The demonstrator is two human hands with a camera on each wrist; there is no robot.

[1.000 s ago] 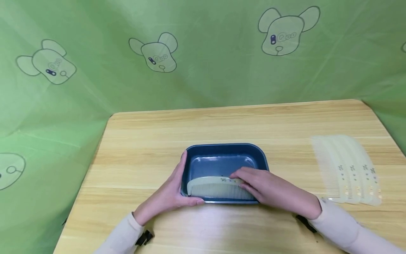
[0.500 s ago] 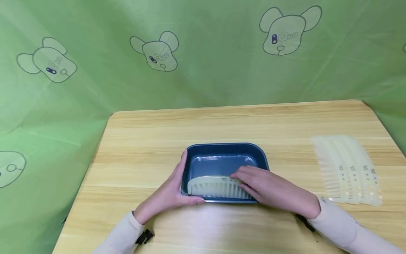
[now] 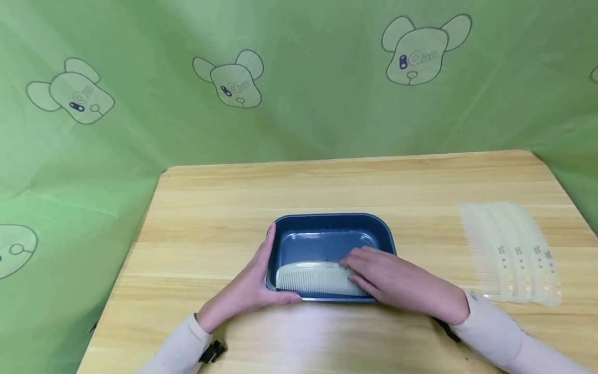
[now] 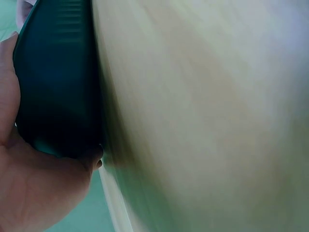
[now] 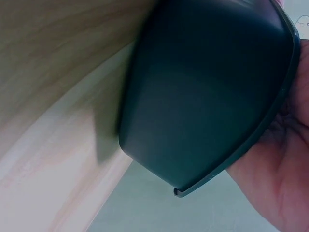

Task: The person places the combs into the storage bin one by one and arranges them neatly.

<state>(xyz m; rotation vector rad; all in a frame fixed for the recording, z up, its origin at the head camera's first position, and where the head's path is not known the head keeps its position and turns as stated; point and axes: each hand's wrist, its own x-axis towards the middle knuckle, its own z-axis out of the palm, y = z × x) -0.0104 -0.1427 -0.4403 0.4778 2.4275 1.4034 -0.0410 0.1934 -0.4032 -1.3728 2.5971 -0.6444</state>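
A blue rectangular tray (image 3: 327,218) stands on the table in the head view. My left hand (image 3: 249,283) grips its left end, thumb along the front rim and fingers up the left side; the left wrist view shows this hand (image 4: 43,181) wrapped round the dark wall. Inside the tray, along the front wall, lies a pale translucent comb (image 3: 310,278), teeth toward me. My right hand (image 3: 392,275) reaches over the tray's right front corner and pinches the comb's right end, covering it. In the right wrist view the tray's outer wall (image 5: 193,96) hides the fingertips.
Several more pale combs (image 3: 516,254) lie overlapping in a fan on the right side of the wooden table (image 3: 224,208). A green cloth (image 3: 317,130) with printed animal heads hangs behind the table and at both sides.
My right hand has shifted very slightly on the comb, which tilts a little differently and catches more light on its back. The left hand and tray stay in place.
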